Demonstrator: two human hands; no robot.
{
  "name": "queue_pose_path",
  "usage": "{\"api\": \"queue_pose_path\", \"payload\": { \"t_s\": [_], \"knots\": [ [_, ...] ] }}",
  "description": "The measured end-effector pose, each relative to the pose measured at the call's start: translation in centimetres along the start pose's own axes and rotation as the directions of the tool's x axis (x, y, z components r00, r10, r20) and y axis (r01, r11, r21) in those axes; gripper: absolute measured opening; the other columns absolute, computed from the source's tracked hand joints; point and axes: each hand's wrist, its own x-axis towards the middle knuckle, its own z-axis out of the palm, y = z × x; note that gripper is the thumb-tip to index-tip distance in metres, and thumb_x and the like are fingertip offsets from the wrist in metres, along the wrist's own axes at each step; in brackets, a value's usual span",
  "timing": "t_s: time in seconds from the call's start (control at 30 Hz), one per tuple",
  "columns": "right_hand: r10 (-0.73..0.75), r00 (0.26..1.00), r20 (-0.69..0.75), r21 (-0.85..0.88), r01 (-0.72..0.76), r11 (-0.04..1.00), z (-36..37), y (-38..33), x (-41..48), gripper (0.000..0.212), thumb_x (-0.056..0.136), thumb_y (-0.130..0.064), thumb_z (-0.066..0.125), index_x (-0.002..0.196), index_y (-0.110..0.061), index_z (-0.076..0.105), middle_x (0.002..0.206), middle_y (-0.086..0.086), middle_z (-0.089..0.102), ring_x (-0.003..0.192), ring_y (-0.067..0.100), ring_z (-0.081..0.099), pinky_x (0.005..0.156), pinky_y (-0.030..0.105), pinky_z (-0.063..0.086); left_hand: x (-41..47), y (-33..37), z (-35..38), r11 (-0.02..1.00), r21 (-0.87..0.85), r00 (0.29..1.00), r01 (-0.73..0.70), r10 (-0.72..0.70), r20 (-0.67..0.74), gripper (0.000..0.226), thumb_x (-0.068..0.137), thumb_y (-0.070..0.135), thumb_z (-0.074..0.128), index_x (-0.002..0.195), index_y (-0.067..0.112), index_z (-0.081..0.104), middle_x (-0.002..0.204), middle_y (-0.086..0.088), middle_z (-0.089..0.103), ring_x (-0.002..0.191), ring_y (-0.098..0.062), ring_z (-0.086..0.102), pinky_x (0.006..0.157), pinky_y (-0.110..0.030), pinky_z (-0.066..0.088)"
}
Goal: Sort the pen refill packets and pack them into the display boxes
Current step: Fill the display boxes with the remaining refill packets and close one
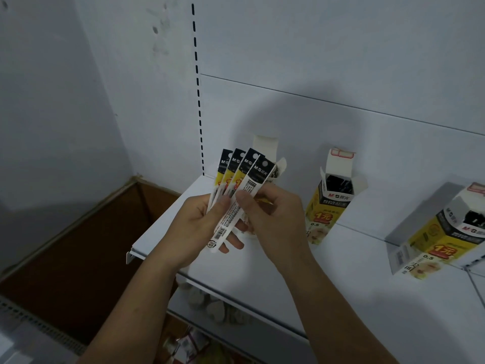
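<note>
Several long pen refill packets [237, 177], black at the top and yellow and white below, are fanned out above the white shelf [341, 258]. My left hand [194, 222] grips the fan from below. My right hand [267, 208] pinches the front packet, whose white printed back faces me. Behind the fan stands an open display box [266, 147], mostly hidden. A second open yellow and black display box [332, 198] with dark packets inside stands upright to the right. A third open box [443, 237] leans at the far right.
A brown cardboard carton [78, 245] sits open at the lower left beside the shelf end. The white back wall carries a slotted upright [199, 101]. Below the shelf edge, packaged goods [210, 308] lie on a lower level.
</note>
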Motion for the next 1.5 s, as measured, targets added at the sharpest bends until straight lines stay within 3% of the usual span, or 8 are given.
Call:
{"api": "queue_pose_path", "payload": {
  "t_s": [0.47,0.6,0.7,0.8,1.0,1.17,1.3,1.5],
  "knots": [
    [-0.366,0.843,-0.394,-0.193,0.314,0.930,-5.0,-5.1,2.7,0.014,0.101,-0.027,0.068,0.096,-0.014,0.067,0.079,-0.003,0.073,0.062,0.011,0.068,0.057,0.022,0.052,1.4,-0.5,0.0,0.994,0.063,0.943,-0.089,0.104,-0.315,0.034,0.104,0.044,0.054,0.083,0.017,0.059,0.055,0.009,0.049,0.045,-0.007,0.042,0.048,-0.025,0.036],
    [-0.445,0.843,-0.304,-0.307,0.355,0.883,-5.6,-6.0,5.0,0.015,0.102,-0.024,0.067,0.100,-0.009,0.065,0.090,-0.002,0.075,0.074,0.010,0.075,0.059,0.024,0.058,3.0,0.3,0.7,0.976,0.208,0.951,-0.057,0.116,-0.285,0.029,0.090,0.034,0.079,0.110,0.020,0.063,0.092,0.019,0.065,0.063,-0.004,0.061,0.060,-0.006,0.042],
    [-0.456,0.860,-0.231,-0.392,0.346,0.852,-5.2,-4.9,6.5,0.011,0.100,-0.026,0.068,0.100,-0.015,0.067,0.091,-0.008,0.074,0.078,0.009,0.073,0.069,0.033,0.061,4.1,0.3,1.1,0.982,0.184,0.967,-0.038,0.082,-0.240,0.046,0.084,0.033,0.086,0.123,0.024,0.064,0.104,0.018,0.063,0.070,-0.019,0.059,0.078,-0.026,0.059],
    [-0.434,0.887,-0.159,-0.472,0.318,0.823,-4.6,-3.8,7.1,0.011,0.098,-0.027,0.069,0.099,-0.016,0.069,0.087,-0.018,0.068,0.076,-0.003,0.064,0.069,0.014,0.051,4.9,-0.1,1.4,0.983,0.174,0.975,-0.050,0.086,-0.204,0.033,0.084,0.026,0.086,0.105,0.022,0.061,0.120,0.023,0.068,0.063,-0.001,0.062,0.077,-0.032,0.057],
    [-0.313,0.946,-0.083,-0.566,0.214,0.796,-4.1,-2.1,6.7,0.027,0.094,-0.034,0.074,0.117,-0.024,0.067,0.098,-0.012,0.071,0.088,0.003,0.062,0.074,0.014,0.045,5.2,-1.0,1.4,0.972,0.221,0.972,-0.083,0.127,-0.195,0.028,0.090,0.025,0.080,0.094,0.020,0.053,0.117,0.024,0.069,0.071,0.001,0.067,0.063,-0.015,0.051],
    [-0.408,0.909,-0.090,-0.619,0.270,0.738,-4.3,-2.0,5.6,0.032,0.094,-0.029,0.072,0.124,-0.023,0.064,0.111,-0.011,0.064,0.099,0.011,0.058,0.084,0.003,0.037,4.7,-1.3,0.9,0.968,0.250,0.971,-0.008,0.068,-0.230,0.027,0.096,0.045,0.070,0.114,0.027,0.061,0.106,0.019,0.066,0.086,-0.009,0.065,0.073,-0.028,0.051],
    [-0.581,0.809,-0.089,-0.587,0.429,0.687,-4.0,-2.6,3.5,0.009,0.096,-0.015,0.070,0.105,-0.012,0.069,0.100,0.000,0.066,0.087,0.008,0.057,0.077,0.006,0.036,3.3,-1.5,-0.1,0.992,-0.127,0.988,-0.002,-0.018,-0.150,0.028,0.108,0.039,0.049,0.113,0.016,0.065,0.065,0.004,0.048,0.055,-0.011,0.037,0.054,-0.028,0.033],
    [-0.139,0.990,0.008,-0.175,0.138,0.975,-1.7,-1.0,-0.4,0.009,0.100,-0.017,0.066,0.105,-0.018,0.073,0.084,-0.005,0.072,0.071,0.009,0.068,0.060,0.018,0.053,0.3,-1.2,-1.9,0.954,-0.297,0.998,-0.033,0.048,0.042,0.042,0.105,0.034,0.040,0.119,0.005,0.069,0.088,-0.010,0.065,0.055,-0.016,0.038,0.048,-0.024,0.032]
  ]
}}
